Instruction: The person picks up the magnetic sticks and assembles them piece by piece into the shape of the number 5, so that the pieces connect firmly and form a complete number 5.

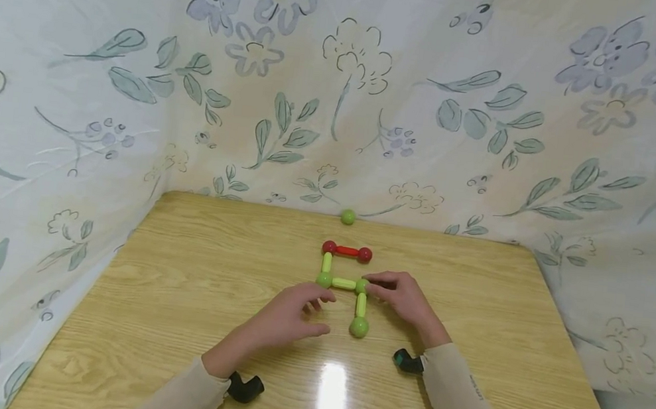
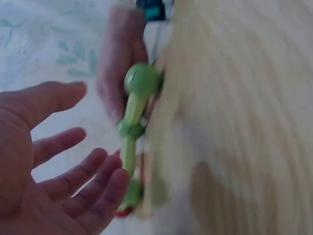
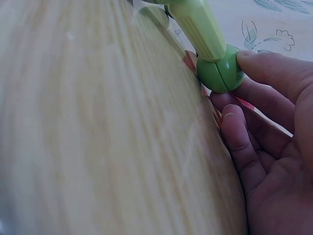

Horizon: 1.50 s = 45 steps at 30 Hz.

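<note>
A zigzag of toy building balls and rods lies on the table. Its top is a red rod (image 1: 346,251) between two red balls (image 1: 365,254). Yellow-green rods (image 1: 345,284) link the green balls below, ending at a larger green ball (image 1: 359,328) nearest me. My right hand (image 1: 405,299) pinches the green corner ball (image 3: 220,73) between thumb and fingers, at the right end of the middle rod. Beside the left green ball (image 1: 324,279), my left hand (image 1: 292,314) is spread with fingers apart and holds nothing; in the left wrist view its fingertips overlap the chain.
A loose green ball (image 1: 348,217) sits at the far edge of the wooden table (image 1: 209,252). Floral cloth (image 1: 339,99) hangs behind and along the sides. Black wrist mounts (image 1: 245,388) stick out from both sleeves over the table.
</note>
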Each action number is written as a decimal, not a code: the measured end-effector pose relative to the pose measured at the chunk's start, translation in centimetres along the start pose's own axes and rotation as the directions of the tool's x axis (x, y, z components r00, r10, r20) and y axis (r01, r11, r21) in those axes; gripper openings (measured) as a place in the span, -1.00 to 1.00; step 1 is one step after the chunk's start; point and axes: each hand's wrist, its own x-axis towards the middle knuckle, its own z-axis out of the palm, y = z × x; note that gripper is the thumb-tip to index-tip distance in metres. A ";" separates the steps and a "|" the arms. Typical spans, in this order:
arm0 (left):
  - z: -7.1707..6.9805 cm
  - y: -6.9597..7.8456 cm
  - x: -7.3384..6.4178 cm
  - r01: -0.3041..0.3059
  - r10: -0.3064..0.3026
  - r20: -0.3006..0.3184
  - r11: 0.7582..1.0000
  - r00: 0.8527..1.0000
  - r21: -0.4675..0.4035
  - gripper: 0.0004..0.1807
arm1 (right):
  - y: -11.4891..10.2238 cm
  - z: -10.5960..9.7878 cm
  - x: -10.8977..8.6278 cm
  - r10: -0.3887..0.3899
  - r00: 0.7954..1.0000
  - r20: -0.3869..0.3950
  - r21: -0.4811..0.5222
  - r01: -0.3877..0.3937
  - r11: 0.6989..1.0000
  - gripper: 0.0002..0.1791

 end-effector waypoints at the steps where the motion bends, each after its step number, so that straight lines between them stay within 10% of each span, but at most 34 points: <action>1: -0.6 -0.3 -0.3 0.002 -0.002 0.010 1.000 1.000 0.018 -0.45 | 0.0 0.0 0.0 0.000 1.000 0.000 -0.001 0.000 1.000 -0.63; 18: -6.1 -4.6 -4.6 0.018 -0.023 0.062 0.998 0.998 0.067 -0.43 | -0.4 0.0 -0.2 0.010 1.000 -0.021 -0.030 -0.011 0.999 -0.65; 45: -5.7 -5.0 -4.8 0.016 -0.032 0.084 0.982 0.996 0.190 -0.76 | 0.1 0.1 -0.1 -0.005 1.000 -0.019 -0.035 0.004 0.999 -0.65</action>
